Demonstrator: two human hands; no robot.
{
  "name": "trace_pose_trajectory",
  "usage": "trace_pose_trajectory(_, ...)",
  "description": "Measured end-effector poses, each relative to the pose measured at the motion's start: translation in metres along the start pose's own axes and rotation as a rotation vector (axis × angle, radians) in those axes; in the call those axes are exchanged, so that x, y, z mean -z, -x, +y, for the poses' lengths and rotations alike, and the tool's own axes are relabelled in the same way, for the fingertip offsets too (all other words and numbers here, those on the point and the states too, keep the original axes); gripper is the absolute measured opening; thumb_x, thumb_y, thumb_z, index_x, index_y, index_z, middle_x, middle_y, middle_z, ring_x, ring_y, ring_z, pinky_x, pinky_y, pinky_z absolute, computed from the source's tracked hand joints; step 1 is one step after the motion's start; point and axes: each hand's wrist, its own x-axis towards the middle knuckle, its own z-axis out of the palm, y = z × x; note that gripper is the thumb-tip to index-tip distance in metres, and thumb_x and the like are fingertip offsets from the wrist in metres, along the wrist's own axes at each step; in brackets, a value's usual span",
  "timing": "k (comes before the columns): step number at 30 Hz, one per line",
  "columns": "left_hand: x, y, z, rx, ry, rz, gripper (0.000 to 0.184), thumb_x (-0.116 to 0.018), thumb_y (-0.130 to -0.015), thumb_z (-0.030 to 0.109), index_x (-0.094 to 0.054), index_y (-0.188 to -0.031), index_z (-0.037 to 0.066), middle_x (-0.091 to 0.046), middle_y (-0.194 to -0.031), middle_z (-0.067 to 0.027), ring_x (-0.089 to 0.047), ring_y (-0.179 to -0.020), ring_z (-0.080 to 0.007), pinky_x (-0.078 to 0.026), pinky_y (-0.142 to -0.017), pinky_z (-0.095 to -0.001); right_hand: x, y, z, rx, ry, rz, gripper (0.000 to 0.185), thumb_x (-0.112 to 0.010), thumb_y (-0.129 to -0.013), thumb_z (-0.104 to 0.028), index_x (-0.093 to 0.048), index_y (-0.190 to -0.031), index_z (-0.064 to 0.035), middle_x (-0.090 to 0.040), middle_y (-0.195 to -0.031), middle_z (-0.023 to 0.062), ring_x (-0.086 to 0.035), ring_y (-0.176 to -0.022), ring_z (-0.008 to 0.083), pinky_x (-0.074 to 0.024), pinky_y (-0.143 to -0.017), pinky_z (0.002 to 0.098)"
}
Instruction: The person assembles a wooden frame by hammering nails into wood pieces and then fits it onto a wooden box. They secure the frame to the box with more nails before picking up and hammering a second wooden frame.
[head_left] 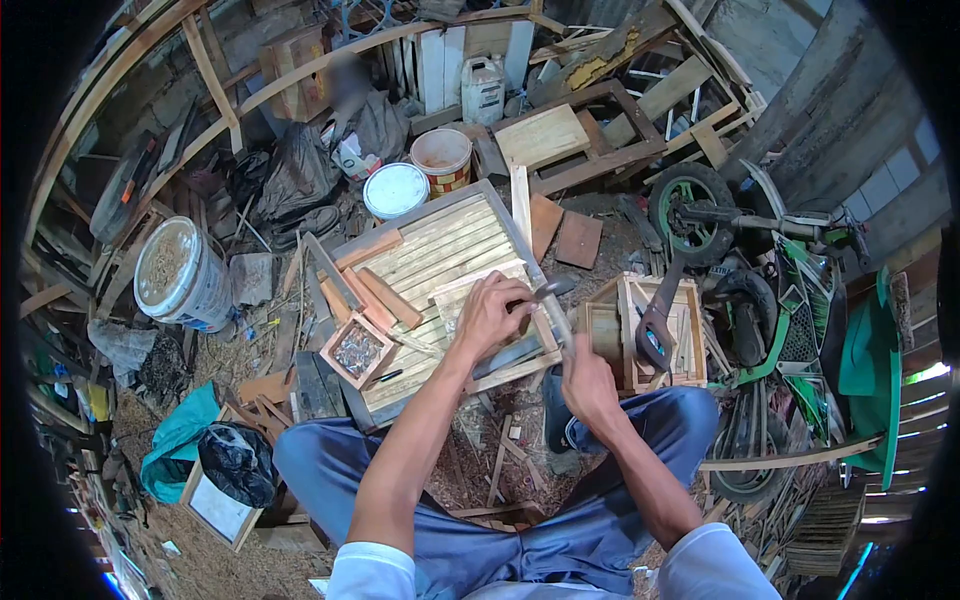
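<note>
My right hand (590,384) is wrapped round the handle of a hammer (552,289), whose dark head is beside my left fingertips. My left hand (492,316) is closed, thumb and fingers pinched at the edge of a pale wooden frame (518,371). Whatever small thing sits between those fingers is too small to make out. The frame lies on a slatted wooden worktop (455,235) in front of my knees. Left of my left hand stands a small wooden box (358,350) of nails, with a dark pen (389,376) beside it and several wood strips (390,298) above.
At the right, a handsaw (655,325) rests on a wooden crate (690,345), with a green-trimmed motorbike (770,320) beyond. Buckets (397,190) stand behind the worktop, and a large bucket (205,285) is at the left. Wood scraps and shavings cover the floor.
</note>
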Motion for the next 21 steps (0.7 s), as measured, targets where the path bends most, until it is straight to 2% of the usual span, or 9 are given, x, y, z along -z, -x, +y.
trace_pose_trajectory(2, 0.001, -0.003, -0.001, -0.024, -0.010, -0.017, 0.014, -0.075, -0.078, 0.017, -0.074, -0.085, 0.005, -0.072, -0.093, -0.0039, -0.059, -0.087, -0.0256, -0.047, -0.084, -0.0374, 0.004, -0.005, 0.000, -0.047, 0.101, -0.095, 0.019, -0.048, -0.097, -0.016, -0.041, -0.106, -0.0006, -0.061, -0.080, 0.0345, -0.059, -0.080, 0.0546, -0.0433, -0.070, 0.0621)
trace_pose_trajectory(5, 0.000, -0.002, -0.001, -0.036, 0.019, 0.011, 0.014, -0.076, -0.075, 0.015, -0.074, -0.085, 0.004, -0.072, -0.092, -0.0043, -0.059, -0.086, -0.0261, -0.047, -0.084, -0.0374, 0.004, 0.003, -0.006, 0.026, -0.132, 0.087, 0.020, -0.050, -0.098, -0.018, -0.042, -0.105, 0.0002, -0.060, -0.081, 0.0357, -0.058, -0.083, 0.0546, -0.0411, -0.070, 0.0617)
trace_pose_trajectory(8, -0.004, 0.001, -0.003, -0.032, -0.004, 0.016, 0.014, -0.077, -0.075, 0.015, -0.074, -0.085, 0.006, -0.072, -0.092, -0.0038, -0.059, -0.086, -0.0257, -0.048, -0.083, -0.0372, 0.004, -0.002, 0.000, -0.024, 0.086, -0.110, 0.019, -0.047, -0.097, -0.017, -0.040, -0.104, -0.0002, -0.060, -0.080, 0.0351, -0.058, -0.081, 0.0548, -0.0426, -0.070, 0.0624)
trace_pose_trajectory(11, 0.003, -0.005, 0.001, -0.034, -0.013, 0.023, 0.014, -0.077, -0.074, 0.015, -0.074, -0.084, 0.006, -0.072, -0.091, -0.0040, -0.059, -0.086, -0.0261, -0.048, -0.082, -0.0375, 0.012, -0.001, -0.010, -0.007, 0.028, -0.020, 0.020, -0.048, -0.097, -0.017, -0.040, -0.104, 0.0002, -0.061, -0.081, 0.0350, -0.058, -0.081, 0.0548, -0.0427, -0.070, 0.0626)
trace_pose_trajectory(14, 0.001, -0.003, -0.003, -0.021, 0.017, -0.005, 0.014, -0.076, -0.075, 0.015, -0.074, -0.084, 0.005, -0.072, -0.092, -0.0036, -0.059, -0.086, -0.0261, -0.048, -0.082, -0.0374, 0.004, -0.001, -0.007, -0.018, -0.019, -0.010, 0.020, -0.048, -0.097, -0.016, -0.040, -0.104, 0.0003, -0.061, -0.081, 0.0347, -0.058, -0.080, 0.0548, -0.0423, -0.069, 0.0631)
trace_pose_trajectory(17, -0.002, -0.003, -0.005, -0.030, -0.017, 0.007, 0.013, -0.075, -0.075, 0.015, -0.074, -0.084, 0.006, -0.072, -0.092, -0.0033, -0.059, -0.086, -0.0260, -0.048, -0.082, -0.0372, 0.010, -0.006, -0.001, -0.051, 0.062, -0.090, 0.021, -0.050, -0.098, -0.018, -0.042, -0.106, -0.0005, -0.060, -0.082, 0.0360, -0.057, -0.083, 0.0553, -0.0410, -0.072, 0.0614)
trace_pose_trajectory(18, -0.001, -0.003, -0.004, -0.024, 0.001, 0.008, 0.013, -0.075, -0.075, 0.014, -0.074, -0.084, 0.005, -0.072, -0.092, -0.0036, -0.059, -0.086, -0.0261, -0.049, -0.083, -0.0374, 0.011, -0.004, -0.003, -0.008, 0.009, -0.021, 0.020, -0.050, -0.098, -0.018, -0.043, -0.105, -0.0006, -0.060, -0.082, 0.0361, -0.056, -0.085, 0.0552, -0.0406, -0.072, 0.0611)
trace_pose_trajectory(21, 0.002, -0.003, -0.002, -0.032, 0.005, -0.008, 0.013, -0.075, -0.076, 0.015, -0.074, -0.085, 0.005, -0.072, -0.091, -0.0036, -0.059, -0.086, -0.0257, -0.049, -0.083, -0.0372, 0.007, 0.000, -0.009, -0.102, -0.100, -0.003, 0.020, -0.050, -0.098, -0.018, -0.043, -0.104, -0.0003, -0.059, -0.083, 0.0363, -0.056, -0.086, 0.0555, -0.0396, -0.072, 0.0615)
